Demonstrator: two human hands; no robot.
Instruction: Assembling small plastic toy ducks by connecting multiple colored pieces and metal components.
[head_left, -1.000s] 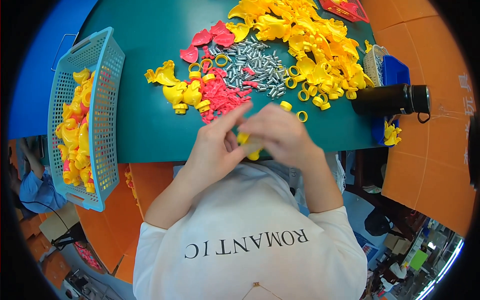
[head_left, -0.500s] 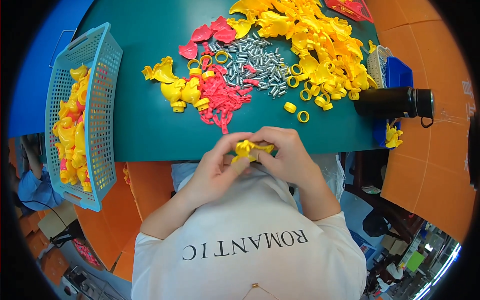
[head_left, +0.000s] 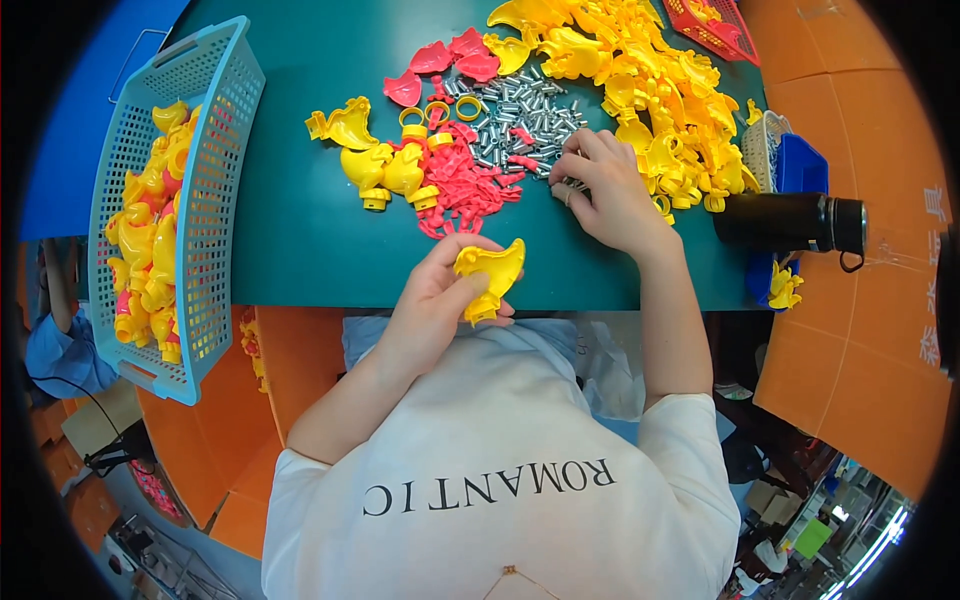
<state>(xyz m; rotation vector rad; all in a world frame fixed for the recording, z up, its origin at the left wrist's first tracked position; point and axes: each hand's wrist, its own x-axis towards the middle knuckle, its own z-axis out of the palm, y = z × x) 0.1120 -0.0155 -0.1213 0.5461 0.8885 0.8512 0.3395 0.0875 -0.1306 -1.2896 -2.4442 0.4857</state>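
A person seated at a teal desk is gripping a yellow duck-shaped plastic shell in the left hand, fingers and thumb clamped around it, holding it just off the near edge of the desk and close to the body, seemingly to keep it steady while the other hand is fetching a part. The right hand is reaching forward from the shell to the heap of small silver metal screws, its fingertips curled down into the edge of the heap; whether it is already pinching a screw cannot be told. Just left of the screws, a tangle of pink plastic pieces and a few yellow rings are lying within easy reach, with several more yellow duck shells beside them. Right of the screws, a large mound of yellow parts is spreading toward the far edge. Well left of the screws, a light blue plastic basket is sitting at the desk's edge, holding yellow pieces. A black flask is lying on its side right of the mound.
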